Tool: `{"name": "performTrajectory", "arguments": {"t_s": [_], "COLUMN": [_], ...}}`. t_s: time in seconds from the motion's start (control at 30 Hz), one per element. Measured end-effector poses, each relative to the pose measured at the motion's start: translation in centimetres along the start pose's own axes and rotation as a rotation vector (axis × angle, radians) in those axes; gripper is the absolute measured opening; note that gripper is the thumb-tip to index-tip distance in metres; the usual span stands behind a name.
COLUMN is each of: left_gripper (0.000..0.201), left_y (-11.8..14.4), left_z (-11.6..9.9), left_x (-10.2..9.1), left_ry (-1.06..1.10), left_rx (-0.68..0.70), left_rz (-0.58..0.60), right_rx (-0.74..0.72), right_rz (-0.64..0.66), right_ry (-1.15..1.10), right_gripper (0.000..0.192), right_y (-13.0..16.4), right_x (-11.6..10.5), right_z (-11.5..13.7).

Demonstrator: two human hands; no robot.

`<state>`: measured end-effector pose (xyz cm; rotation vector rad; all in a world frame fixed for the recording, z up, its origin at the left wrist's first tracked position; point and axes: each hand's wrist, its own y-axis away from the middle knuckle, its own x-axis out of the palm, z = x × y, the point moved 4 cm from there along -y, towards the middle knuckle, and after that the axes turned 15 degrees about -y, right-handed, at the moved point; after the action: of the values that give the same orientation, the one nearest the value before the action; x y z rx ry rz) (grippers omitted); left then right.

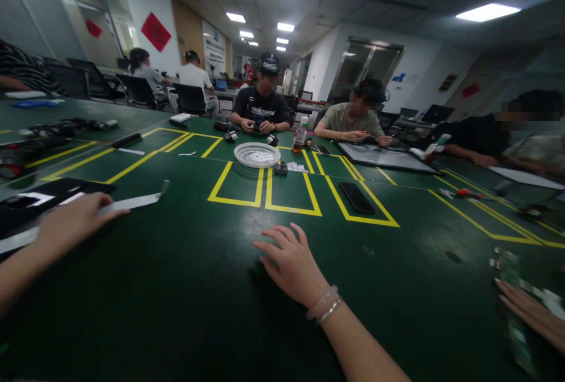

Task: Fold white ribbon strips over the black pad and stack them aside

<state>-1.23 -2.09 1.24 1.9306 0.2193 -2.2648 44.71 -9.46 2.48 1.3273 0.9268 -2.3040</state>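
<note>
A: Head view: the left hand lies flat, fingers together, pressing on a pale strip whose free end runs out to its right. Just beyond that hand sits a black tray.

B: And the right hand?

A: Spread, palm down, resting bare on the green table, holding nothing, well apart from the strip.

B: The risk?

A: Only one hand pins the strip, so a slide of that hand could likely skew it or flick the free end. A dark phone lies beyond the right hand; a careless sweep forward might knock it. Another person's fingers rest at far right, beside a blurred object.
</note>
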Motion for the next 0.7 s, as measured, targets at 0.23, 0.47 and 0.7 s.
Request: {"name": "performTrajectory", "arguments": {"t_s": [0.23,0.47,0.7], "left_gripper": [0.031,0.028,0.052], "left_y": [7.5,9.9,6.4], "left_z": [-18.3,-23.9,-18.9], "left_x": [-3.6,-4.6,-4.3], "left_ry": [0.122,0.154,0.147], "left_rx": [0.587,0.771,0.686], "left_rz": [-0.101,-0.212,-0.180], "right_rx": [-0.088,0.014,0.031], "right_rz": [-0.028,0.021,-0.023], "right_ry": [-0.010,-0.064,-0.057], "right_gripper": [0.035,0.010,0.032], "right_y": [0.0,0.0,-0.2], "right_x": [0.4,0.1,-1.1], "right_z": [1.1,0.1,-0.1]}}
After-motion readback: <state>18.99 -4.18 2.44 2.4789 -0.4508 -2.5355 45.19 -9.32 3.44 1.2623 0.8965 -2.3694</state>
